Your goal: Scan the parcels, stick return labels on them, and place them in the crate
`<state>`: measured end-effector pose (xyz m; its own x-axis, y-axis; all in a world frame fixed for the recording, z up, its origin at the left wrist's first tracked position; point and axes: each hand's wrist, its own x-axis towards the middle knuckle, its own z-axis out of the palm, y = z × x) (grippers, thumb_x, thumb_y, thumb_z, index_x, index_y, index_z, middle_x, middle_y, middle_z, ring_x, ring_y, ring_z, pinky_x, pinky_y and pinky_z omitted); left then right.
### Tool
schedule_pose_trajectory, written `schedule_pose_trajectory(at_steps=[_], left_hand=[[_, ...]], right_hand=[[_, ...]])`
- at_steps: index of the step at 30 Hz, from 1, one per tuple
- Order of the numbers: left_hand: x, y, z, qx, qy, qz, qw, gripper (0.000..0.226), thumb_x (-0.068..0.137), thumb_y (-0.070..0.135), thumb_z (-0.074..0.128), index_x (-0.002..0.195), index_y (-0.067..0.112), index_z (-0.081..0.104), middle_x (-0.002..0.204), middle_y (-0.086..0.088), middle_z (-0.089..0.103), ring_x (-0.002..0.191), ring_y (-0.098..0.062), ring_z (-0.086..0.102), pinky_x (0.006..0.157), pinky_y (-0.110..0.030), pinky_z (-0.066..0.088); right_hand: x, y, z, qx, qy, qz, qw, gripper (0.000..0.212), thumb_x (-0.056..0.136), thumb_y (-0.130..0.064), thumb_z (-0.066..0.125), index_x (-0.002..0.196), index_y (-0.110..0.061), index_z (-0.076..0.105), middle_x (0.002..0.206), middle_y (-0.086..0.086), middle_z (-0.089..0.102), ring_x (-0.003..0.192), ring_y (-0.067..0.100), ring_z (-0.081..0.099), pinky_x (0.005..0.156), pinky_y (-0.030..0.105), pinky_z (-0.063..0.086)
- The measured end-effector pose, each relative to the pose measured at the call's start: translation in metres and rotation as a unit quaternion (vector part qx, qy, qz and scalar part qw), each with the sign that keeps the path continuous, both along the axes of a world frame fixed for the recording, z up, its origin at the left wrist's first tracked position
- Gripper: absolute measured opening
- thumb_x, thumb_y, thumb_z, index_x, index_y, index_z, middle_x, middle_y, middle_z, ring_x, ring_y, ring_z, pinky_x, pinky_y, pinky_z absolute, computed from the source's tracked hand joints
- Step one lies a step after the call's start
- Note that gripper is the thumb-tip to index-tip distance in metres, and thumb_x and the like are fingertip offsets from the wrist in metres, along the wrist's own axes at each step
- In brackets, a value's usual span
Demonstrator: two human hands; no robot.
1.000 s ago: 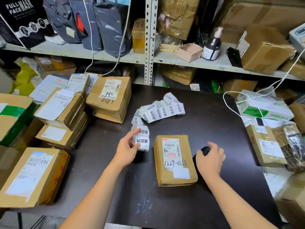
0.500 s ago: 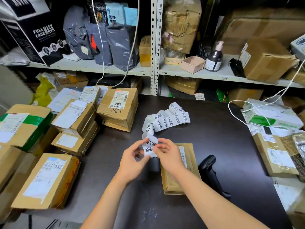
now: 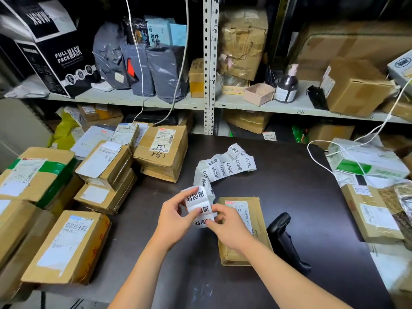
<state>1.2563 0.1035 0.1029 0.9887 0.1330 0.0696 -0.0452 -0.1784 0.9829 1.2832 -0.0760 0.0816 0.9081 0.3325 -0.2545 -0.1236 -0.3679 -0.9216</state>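
Pinched the near end of the label strip (image 3: 214, 172) with left hand (image 3: 174, 219) and right hand (image 3: 229, 228), fingers curled, just left of the parcel (image 3: 247, 212) lying on the table (image 3: 301, 197). Seemed mid-labelling; next called for peeling one label free and pressing it flat onto the parcel.

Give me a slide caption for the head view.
Left hand and right hand pinch the return-label strip by a brown parcel; black scanner lies beside it.

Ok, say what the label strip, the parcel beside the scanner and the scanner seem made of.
The label strip: thin matte white paper, probably adhesive-backed; it curls and bends loosely. The parcel: dull brown cardboard, creased at the edges. The scanner: black, faintly shiny, likely moulded plastic.
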Motion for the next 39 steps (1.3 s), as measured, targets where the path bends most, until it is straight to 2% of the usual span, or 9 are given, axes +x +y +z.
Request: schedule_pose_trajectory(at_steps=[4,7,10,14,19,24,33,36,39], left_hand=[[-0.004,-0.004,-0.002,-0.028,0.001,-0.025,0.999,0.057,0.082,-0.003,0.08,0.128,0.028,0.068,0.129,0.007,0.069,0.117,-0.015,0.068,0.098,-0.042,0.057],[-0.007,-0.005,-0.001,-0.024,-0.012,-0.04,0.999,0.061,0.081,0.001,0.083,0.131,0.029,0.065,0.133,0.004,0.065,0.115,-0.018,0.068,0.09,-0.036,0.059],[-0.007,-0.004,-0.002,0.066,-0.058,-0.012,0.996,0.057,0.077,0.015,0.089,0.128,0.031,0.068,0.136,0.013,0.053,0.115,-0.013,0.062,0.085,-0.023,0.053],[-0.009,-0.005,-0.004,0.214,-0.06,0.015,0.975,0.036,0.082,0.035,0.085,0.115,0.04,0.075,0.124,0.009,0.037,0.113,-0.01,0.045,0.095,-0.012,0.038],[-0.009,-0.01,0.005,0.309,-0.077,-0.046,0.947,0.023,0.094,0.049,0.063,0.111,0.04,0.076,0.107,0.022,0.061,0.107,-0.007,0.051,0.091,-0.033,0.041],[-0.009,-0.009,0.011,0.34,-0.072,-0.06,0.936,0.019,0.1,0.042,0.058,0.107,0.037,0.075,0.092,0.018,0.064,0.096,-0.006,0.053,0.083,-0.038,0.04],[-0.012,0.002,0.005,0.251,-0.007,-0.042,0.967,0.017,0.1,0.033,0.062,0.089,0.037,0.075,0.095,0.018,0.069,0.102,-0.011,0.058,0.091,-0.04,0.04],[-0.01,0.003,0.002,0.194,-0.002,-0.027,0.981,0.018,0.095,0.031,0.063,0.084,0.033,0.076,0.091,0.013,0.072,0.098,-0.015,0.062,0.087,-0.039,0.046],[-0.006,0.004,-0.002,0.144,0.015,0.021,0.989,0.025,0.095,0.014,0.065,0.077,0.029,0.073,0.083,0.009,0.071,0.087,-0.013,0.064,0.077,-0.028,0.048]], right_hand=[[-0.005,0.0,0.009,0.06,-0.026,-0.006,0.998,0.01,0.096,-0.029,0.067,0.1,-0.034,0.075,0.087,-0.011,0.072,0.077,0.002,0.062,0.071,0.015,0.05],[-0.003,-0.002,0.012,0.073,-0.033,-0.023,0.997,0.013,0.099,-0.026,0.064,0.098,-0.026,0.076,0.097,-0.005,0.076,0.094,0.013,0.069,0.087,0.028,0.053],[-0.003,-0.005,0.01,0.064,-0.031,-0.022,0.997,0.014,0.1,-0.027,0.062,0.098,-0.025,0.076,0.096,-0.006,0.075,0.093,0.011,0.068,0.087,0.025,0.052],[-0.003,-0.008,0.01,0.057,-0.05,-0.019,0.997,0.018,0.102,-0.029,0.059,0.095,-0.025,0.075,0.084,-0.013,0.069,0.077,-0.002,0.058,0.073,0.012,0.045],[-0.001,-0.008,0.017,0.055,-0.068,-0.002,0.996,0.017,0.101,-0.028,0.06,0.096,-0.027,0.076,0.096,-0.009,0.072,0.091,0.003,0.062,0.079,0.01,0.043],[-0.001,-0.008,0.018,0.047,-0.079,0.014,0.996,0.015,0.101,-0.029,0.061,0.098,-0.027,0.076,0.097,-0.007,0.068,0.091,0.001,0.059,0.079,0.01,0.04],[0.0,0.002,0.012,0.033,-0.091,0.034,0.995,0.015,0.101,-0.034,0.062,0.098,-0.024,0.071,0.098,-0.01,0.064,0.093,0.005,0.06,0.082,0.016,0.043],[0.002,0.004,0.011,0.025,-0.099,0.04,0.994,0.013,0.101,-0.034,0.062,0.096,-0.027,0.071,0.098,-0.012,0.065,0.096,0.005,0.06,0.083,0.016,0.045],[0.004,0.006,0.008,0.016,-0.099,0.04,0.994,0.01,0.101,-0.03,0.063,0.094,-0.028,0.07,0.098,-0.013,0.065,0.095,0.003,0.06,0.081,0.013,0.044]])
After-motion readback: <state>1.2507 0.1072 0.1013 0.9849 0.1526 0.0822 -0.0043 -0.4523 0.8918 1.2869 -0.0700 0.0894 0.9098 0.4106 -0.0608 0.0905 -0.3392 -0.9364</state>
